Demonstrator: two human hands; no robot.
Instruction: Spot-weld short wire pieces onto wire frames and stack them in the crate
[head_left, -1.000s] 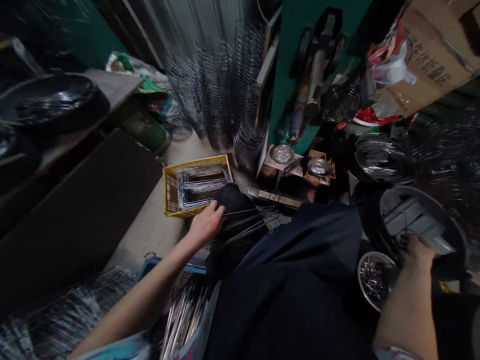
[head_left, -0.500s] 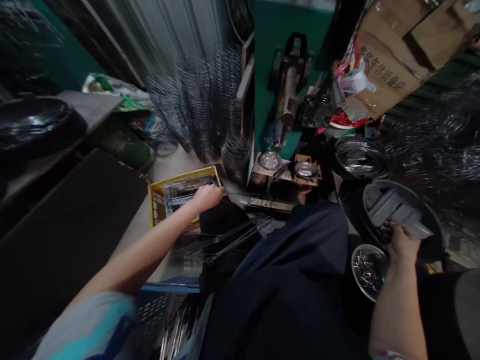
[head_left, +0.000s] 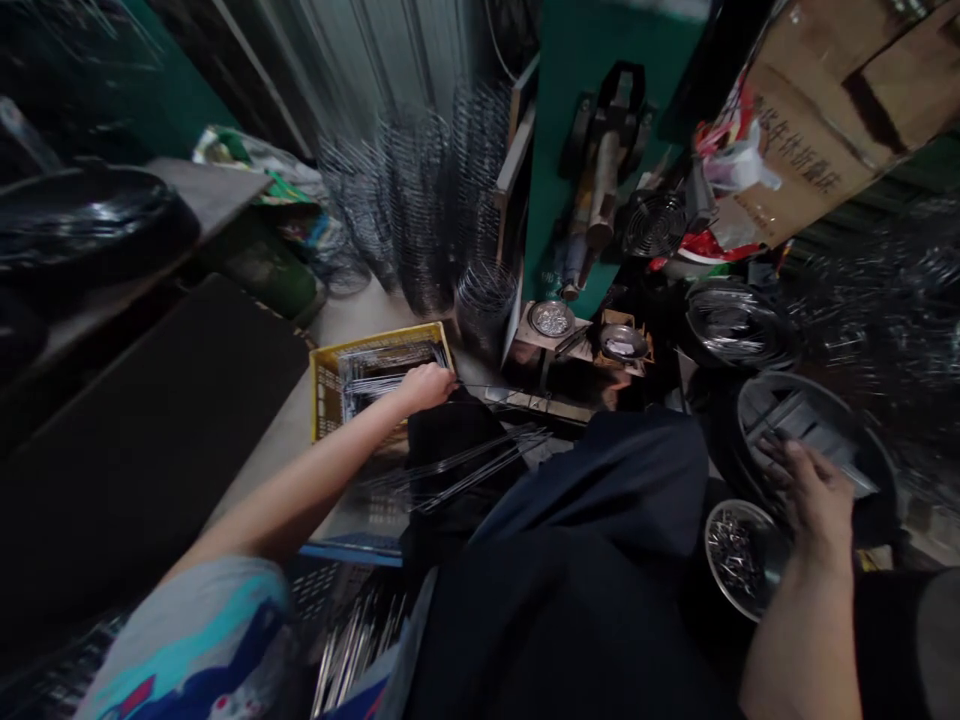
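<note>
My left hand (head_left: 429, 387) is closed around thin metal wire, whose ends stick out to the right of the fist. It is beside the right end of a yellow plastic crate (head_left: 324, 400) holding bent wire pieces. More loose wire rods (head_left: 472, 470) lie across my left leg, below that hand. My right hand (head_left: 814, 490) is over a black round tub (head_left: 885, 480), its fingers loosely extended and partly apart. Grey flat bar-like pieces (head_left: 806, 430) lie in the tub just beyond the fingertips. A metal bowl of small metal parts (head_left: 733, 550) stands left of the right wrist.
A green machine (head_left: 559, 200) stands ahead, with a small dish of shiny bits (head_left: 551, 319) on its ledge. Stacked wire coils (head_left: 416, 220) stand to its left. A blue crate (head_left: 352, 553) with metal rods is by my left side. Cardboard boxes (head_left: 810, 150) are at upper right.
My right hand has loosened from the grey pieces and drawn back slightly, fingers now extended. The left hand keeps its grip on the wire. The whole view has shifted a little.
</note>
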